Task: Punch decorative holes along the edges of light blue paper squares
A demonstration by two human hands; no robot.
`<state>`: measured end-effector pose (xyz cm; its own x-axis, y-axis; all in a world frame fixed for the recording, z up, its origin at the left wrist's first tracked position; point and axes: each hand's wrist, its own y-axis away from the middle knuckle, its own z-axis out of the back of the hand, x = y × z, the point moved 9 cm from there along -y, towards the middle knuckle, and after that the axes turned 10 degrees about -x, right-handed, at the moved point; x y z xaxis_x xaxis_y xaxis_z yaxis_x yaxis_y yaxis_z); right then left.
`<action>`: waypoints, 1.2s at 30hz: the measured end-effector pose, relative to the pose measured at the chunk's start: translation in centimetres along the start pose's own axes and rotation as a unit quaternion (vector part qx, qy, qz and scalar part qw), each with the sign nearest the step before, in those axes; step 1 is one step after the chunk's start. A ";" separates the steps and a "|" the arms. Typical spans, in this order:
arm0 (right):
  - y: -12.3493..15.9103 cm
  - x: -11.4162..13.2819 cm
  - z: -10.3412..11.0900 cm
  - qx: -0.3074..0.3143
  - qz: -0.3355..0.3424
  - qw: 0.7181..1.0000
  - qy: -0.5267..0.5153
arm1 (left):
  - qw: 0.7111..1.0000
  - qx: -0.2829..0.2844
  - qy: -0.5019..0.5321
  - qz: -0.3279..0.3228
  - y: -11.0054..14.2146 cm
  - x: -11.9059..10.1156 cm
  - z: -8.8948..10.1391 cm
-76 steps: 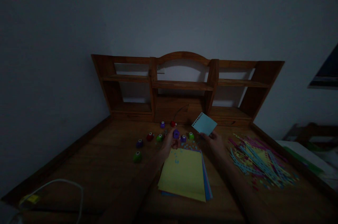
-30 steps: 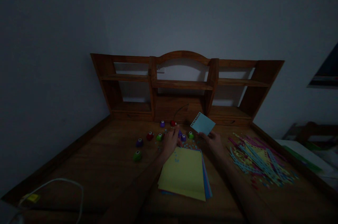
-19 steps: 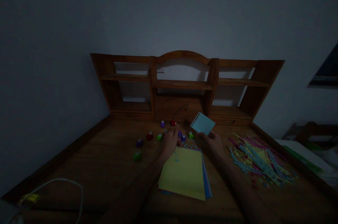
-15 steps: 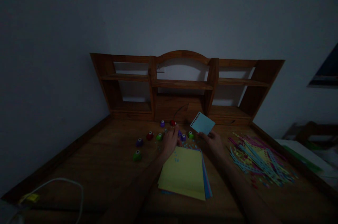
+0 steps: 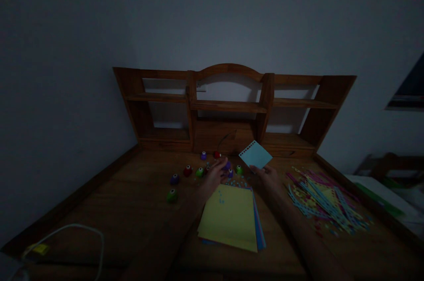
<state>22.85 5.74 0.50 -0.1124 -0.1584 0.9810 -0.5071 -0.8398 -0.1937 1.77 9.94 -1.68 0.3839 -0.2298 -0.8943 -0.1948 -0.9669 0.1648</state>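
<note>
The scene is dim. My right hand (image 5: 267,176) pinches a small light-blue paper card (image 5: 255,154) with a row of punched holes along one edge, holding it tilted above the desk. My left hand (image 5: 216,173) reaches forward with fingers stretched out, its tips at a purple punch (image 5: 227,165) among several small craft punches. A stack of coloured paper sheets (image 5: 229,217), yellow on top, lies between my forearms. Tiny blue punched bits (image 5: 239,181) are scattered just past the stack.
More punches sit to the left: green (image 5: 172,195), purple (image 5: 174,179), red (image 5: 188,170). A heap of coloured paper strips (image 5: 325,203) covers the right side. A wooden shelf hutch (image 5: 228,106) stands at the back. A white cable (image 5: 71,229) loops at the near left.
My left hand set down the purple punch it held 2.5 s ago, rested on the desk, and now stretches its fingers toward the punches. My right hand kept the blue card almost still.
</note>
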 end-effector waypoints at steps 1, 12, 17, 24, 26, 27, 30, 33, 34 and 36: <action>0.0 -0.2 0.0 -0.001 -0.008 1.000 0.003 | 0.999 0.021 0.021 -0.012 0.2 -0.3 -0.4; 0.6 -1.6 -1.1 0.045 -0.041 0.998 -0.003 | 0.986 0.100 -0.021 -0.134 1.3 -1.7 -2.4; 0.4 -1.6 -1.0 0.029 -0.026 0.999 -0.012 | 0.984 0.099 -0.032 -0.145 1.1 -1.8 -2.3; 0.7 -1.5 -1.6 0.069 -0.029 0.997 -0.014 | 0.981 0.108 -0.069 -0.144 1.6 -1.8 -2.7; 0.7 -1.4 -1.5 0.068 -0.025 0.997 -0.010 | 0.980 0.114 -0.075 -0.141 1.8 -1.8 -2.8; 0.7 -1.4 -1.5 0.065 -0.021 0.998 -0.007 | 0.981 0.114 -0.078 -0.138 1.8 -1.8 -2.8; 0.6 -1.5 -1.4 0.055 -0.015 0.998 0.002 | 0.983 0.100 -0.084 -0.126 1.8 -1.8 -2.6; 0.6 -1.5 -1.5 0.057 -0.017 0.998 0.001 | 0.982 0.116 -0.085 -0.124 2.0 -1.7 -2.9; 0.7 -1.4 -1.5 0.057 -0.016 0.998 -0.001 | 0.981 0.122 -0.084 -0.124 2.0 -1.6 -3.1; 0.8 -1.2 -1.5 0.057 -0.013 0.998 0.002 | 0.982 0.119 -0.079 -0.126 2.0 -1.6 -3.0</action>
<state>21.27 6.08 -0.86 -0.1030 -0.1334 0.9857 -0.4099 -0.8972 -0.1643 3.52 8.05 1.33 0.3068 0.0523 -0.9503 -0.3243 -0.9330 -0.1561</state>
